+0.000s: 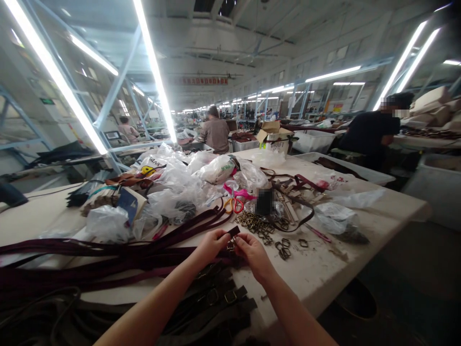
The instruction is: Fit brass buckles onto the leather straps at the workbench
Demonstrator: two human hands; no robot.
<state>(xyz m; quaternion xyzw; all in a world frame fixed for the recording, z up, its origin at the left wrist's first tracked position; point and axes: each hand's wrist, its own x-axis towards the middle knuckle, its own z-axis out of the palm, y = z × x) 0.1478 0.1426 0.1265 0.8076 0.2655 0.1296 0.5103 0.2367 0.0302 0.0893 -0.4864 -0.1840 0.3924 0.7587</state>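
In front of me, my left hand (213,244) is closed, pinching a dark strap (234,231) near its short end. My right hand (251,248) is closed too, its fingertips on a small brass buckle (231,245) that hangs at the strap, partly hidden by the fingers. Just beyond lies a pile of brass buckles (252,222), with several loose ones (283,249) to the right. Below my hands, dark straps fitted with buckles (230,296) are heaped along the near edge. Long maroon straps (137,254) stretch off to the left.
Clear plastic bags (176,185) cover the back of the table (378,211). Scissors with orange and red handles (234,205) lie before them. A cardboard box (275,137) stands at the far end. One person (215,129) is ahead, another (372,129) sits right.
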